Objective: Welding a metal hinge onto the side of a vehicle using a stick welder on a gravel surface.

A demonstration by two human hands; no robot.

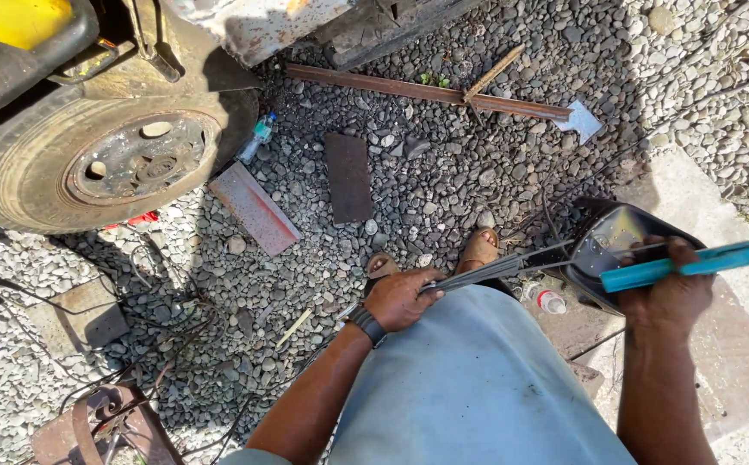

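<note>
My left hand (pixel 400 297) is closed around the thin dark metal arm (pixel 495 269) of a black vehicle side mirror (pixel 615 241), which hangs above the gravel in front of my knees. A dark watch sits on that wrist. My right hand (pixel 667 297) grips the mirror housing from the near side and also holds a turquoise tool handle (pixel 697 263) that points to the right edge of view. My feet in sandals (pixel 480 248) show below the mirror arm.
A worn vehicle wheel (pixel 107 159) under a yellow body stands at the upper left. On the gravel lie a rusty metal bar (pixel 426 90), flat metal plates (pixel 348 176), a plastic bottle (pixel 258 136), loose wires (pixel 167 319) and a concrete slab (pixel 693 189) at right.
</note>
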